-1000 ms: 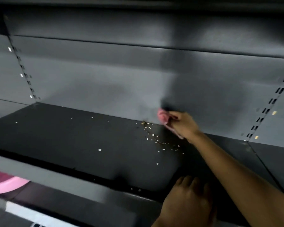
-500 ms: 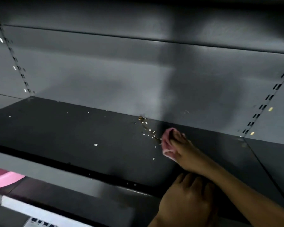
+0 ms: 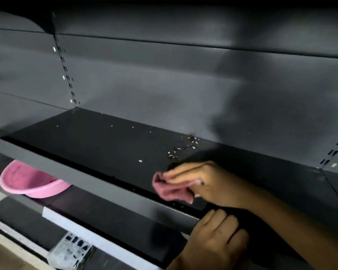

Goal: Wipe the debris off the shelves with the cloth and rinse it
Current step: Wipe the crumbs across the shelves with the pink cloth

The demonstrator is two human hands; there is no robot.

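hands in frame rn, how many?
2. The right hand is over the shelf near its front edge, gripping the pink cloth. The left hand is below it, curled at the shelf's front lip.

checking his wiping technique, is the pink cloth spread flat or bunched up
Bunched up. The cloth is gathered into folds in the right hand, only a wad poking past the fingers.

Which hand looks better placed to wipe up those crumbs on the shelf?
The right hand: it grips the pink cloth just in front of the crumbs. The left hand sits lower at the shelf's front edge, without a cloth.
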